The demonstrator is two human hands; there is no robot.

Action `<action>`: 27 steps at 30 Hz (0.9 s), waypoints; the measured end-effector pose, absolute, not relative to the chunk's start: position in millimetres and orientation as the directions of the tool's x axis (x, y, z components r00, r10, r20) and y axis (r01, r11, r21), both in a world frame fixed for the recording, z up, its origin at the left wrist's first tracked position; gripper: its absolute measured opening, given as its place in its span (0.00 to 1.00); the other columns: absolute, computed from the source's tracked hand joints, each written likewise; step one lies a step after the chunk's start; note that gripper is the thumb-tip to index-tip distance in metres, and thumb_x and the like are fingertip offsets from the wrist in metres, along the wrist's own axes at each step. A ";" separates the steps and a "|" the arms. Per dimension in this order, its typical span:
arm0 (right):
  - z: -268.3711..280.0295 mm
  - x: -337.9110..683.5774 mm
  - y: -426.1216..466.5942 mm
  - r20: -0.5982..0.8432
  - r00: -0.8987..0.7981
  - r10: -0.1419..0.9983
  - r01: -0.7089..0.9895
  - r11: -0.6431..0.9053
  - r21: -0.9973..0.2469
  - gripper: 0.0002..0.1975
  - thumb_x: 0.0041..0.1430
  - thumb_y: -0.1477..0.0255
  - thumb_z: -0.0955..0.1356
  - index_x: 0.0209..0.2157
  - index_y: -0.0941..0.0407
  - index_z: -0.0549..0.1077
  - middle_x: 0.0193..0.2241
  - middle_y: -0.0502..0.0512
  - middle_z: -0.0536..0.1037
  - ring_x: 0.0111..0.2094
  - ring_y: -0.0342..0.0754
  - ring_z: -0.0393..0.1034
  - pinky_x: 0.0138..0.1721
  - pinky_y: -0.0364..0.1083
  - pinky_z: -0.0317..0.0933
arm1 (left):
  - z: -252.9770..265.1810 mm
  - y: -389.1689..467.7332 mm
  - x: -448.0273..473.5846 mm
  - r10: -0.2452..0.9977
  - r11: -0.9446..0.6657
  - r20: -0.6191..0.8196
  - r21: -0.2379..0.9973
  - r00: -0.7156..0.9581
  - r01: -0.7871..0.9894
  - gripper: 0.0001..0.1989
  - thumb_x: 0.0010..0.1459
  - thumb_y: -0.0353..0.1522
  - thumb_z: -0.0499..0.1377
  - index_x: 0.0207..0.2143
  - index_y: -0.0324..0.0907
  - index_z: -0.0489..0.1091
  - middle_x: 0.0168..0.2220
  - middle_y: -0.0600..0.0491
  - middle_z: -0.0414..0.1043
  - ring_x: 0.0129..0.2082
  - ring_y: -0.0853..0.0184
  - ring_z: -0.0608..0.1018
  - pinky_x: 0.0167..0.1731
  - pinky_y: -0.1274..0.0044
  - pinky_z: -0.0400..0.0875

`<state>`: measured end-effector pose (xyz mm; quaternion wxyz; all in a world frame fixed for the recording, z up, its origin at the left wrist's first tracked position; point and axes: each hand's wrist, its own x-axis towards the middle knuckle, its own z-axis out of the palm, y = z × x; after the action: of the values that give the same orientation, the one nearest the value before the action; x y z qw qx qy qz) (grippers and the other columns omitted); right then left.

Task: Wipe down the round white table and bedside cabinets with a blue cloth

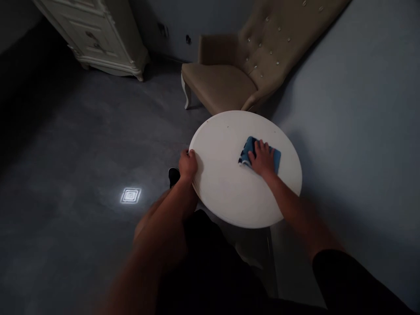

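A round white table (223,183) stands in front of me. My left hand (188,164) is closed around its left edge, the thumb on top and the fingers mostly hidden below the rim. On the right half of the tabletop lies a folded blue cloth (276,158) with a dark and white patterned corner. My right hand (263,158) rests palm down on this cloth, pressing it to the surface with the fingers spread. A few tiny dark specks show near the table's far edge.
Behind the table is a tan tufted armchair (219,85). A pale carved cabinet (101,39) stands at the upper left. The blue-grey wall (361,131) runs close along the right. A bright square light patch (130,195) falls on the grey floor (82,144).
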<state>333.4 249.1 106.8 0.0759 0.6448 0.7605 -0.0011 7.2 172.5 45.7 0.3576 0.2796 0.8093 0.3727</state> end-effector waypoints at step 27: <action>83.3 372.7 421.0 -0.008 -0.026 1.000 0.999 0.026 0.044 0.39 0.84 0.51 0.53 0.83 0.59 0.60 0.83 0.74 0.58 0.81 0.74 0.53 0.78 0.80 0.48 | 46.0 174.2 8.2 0.723 0.591 -0.372 0.769 -0.583 0.242 0.16 0.80 0.40 0.53 0.59 0.44 0.73 0.59 0.38 0.83 0.61 0.46 0.84 0.61 0.61 0.76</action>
<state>372.7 421.0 83.3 0.0181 0.6977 0.7160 0.0131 8.2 174.2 46.0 0.3499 0.2938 0.8205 0.3435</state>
